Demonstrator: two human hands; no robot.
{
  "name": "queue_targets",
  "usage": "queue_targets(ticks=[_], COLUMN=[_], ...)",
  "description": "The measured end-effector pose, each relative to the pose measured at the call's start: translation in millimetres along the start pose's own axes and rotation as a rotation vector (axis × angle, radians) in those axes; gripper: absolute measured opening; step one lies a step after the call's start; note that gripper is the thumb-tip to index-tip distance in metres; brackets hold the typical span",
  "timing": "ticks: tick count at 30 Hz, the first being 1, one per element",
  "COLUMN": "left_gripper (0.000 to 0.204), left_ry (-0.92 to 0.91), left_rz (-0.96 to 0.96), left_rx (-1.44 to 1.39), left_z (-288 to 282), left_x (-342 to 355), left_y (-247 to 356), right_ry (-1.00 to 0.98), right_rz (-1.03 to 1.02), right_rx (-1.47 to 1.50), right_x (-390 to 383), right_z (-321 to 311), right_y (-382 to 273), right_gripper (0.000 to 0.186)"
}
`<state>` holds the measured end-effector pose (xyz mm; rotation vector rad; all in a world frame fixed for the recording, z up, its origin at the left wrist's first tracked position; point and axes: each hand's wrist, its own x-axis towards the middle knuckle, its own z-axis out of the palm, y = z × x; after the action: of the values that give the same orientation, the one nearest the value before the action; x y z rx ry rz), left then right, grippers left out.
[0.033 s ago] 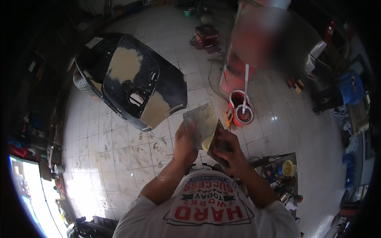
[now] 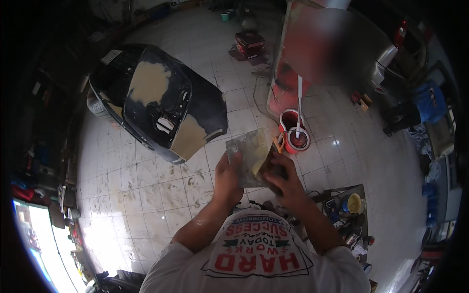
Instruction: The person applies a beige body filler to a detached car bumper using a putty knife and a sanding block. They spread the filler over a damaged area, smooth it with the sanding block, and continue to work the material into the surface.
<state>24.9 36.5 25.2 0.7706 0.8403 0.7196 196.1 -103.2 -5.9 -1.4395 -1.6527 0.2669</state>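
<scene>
My left hand (image 2: 227, 179) grips a flat grey mixing board (image 2: 244, 150) by its left edge, fingers hidden beneath it. Pale yellow putty (image 2: 257, 167) is smeared along the board's right side. In my right hand (image 2: 289, 181) is a dark, flat putty spreader (image 2: 268, 163), held tilted with its edge against the putty on the board. Ahead on the left stands a dark car body panel (image 2: 202, 105). It bears a large beige filler patch (image 2: 150, 82) and a smaller filler patch (image 2: 189, 138) near its lower corner.
Beyond my hands, a red mop bucket (image 2: 289, 117) holds a mop with a pale handle (image 2: 300, 100). A red box (image 2: 249, 44) sits farther back. To my right, a yellow tub (image 2: 353, 203) stands among cluttered tools. Light tiles (image 2: 146, 195) cover the floor.
The spreader has turned and shifted slightly against the board, and the putty under it looks more spread. My view has moved a little; the left hand still grips the board.
</scene>
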Motion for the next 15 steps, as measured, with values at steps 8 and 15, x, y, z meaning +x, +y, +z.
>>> queue_targets(ticks=[8, 15], left_gripper=[0.029, 0.017], left_ry=[-0.165, -0.333], left_rz=[0.389, 0.893], left_rx=[0.277, 0.639], left_z=[27, 80], left_x=[7, 24], left_y=[-26, -12], right_ry=[0.004, -0.099], right_rz=[0.232, 0.326], right_rx=[-0.601, -0.493], right_x=[-34, -36], right_z=[-71, -56], right_y=[7, -52], right_gripper=[0.07, 0.061])
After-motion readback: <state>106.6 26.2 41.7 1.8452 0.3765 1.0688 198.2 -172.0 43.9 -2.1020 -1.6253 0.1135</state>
